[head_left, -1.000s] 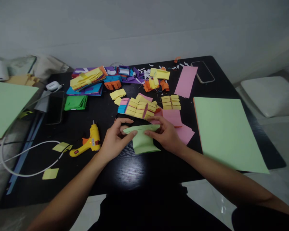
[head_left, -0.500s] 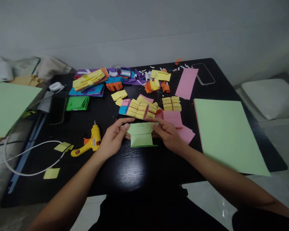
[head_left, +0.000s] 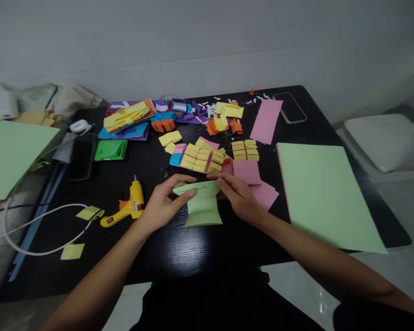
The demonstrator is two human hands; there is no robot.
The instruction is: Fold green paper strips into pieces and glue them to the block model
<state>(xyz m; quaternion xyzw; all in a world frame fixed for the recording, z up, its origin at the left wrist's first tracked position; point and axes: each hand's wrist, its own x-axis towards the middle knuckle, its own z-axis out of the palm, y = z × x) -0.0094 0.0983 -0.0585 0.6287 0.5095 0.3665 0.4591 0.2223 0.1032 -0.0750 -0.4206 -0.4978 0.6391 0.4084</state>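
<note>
Between my two hands is a folded piece of light green paper, its creased upper strip held at both ends and its lower part hanging toward me. My left hand pinches the left end, the thumb lying over the front. At the right end my right hand grips the paper between thumb and fingers. Just beyond the hands lies a group of small folded yellow paper pieces, with pink and blue ones at its left. Pink paper sheets lie beside my right hand.
A yellow glue gun with a glowing light lies left of my left hand. Large light green sheets cover the table's right side. Further back are stacked coloured papers, paper scraps and a pink strip. A white cable loops at left.
The green paper has tilted, and its lower part now hangs longer toward me. My left thumb has moved further right across its upper strip.
</note>
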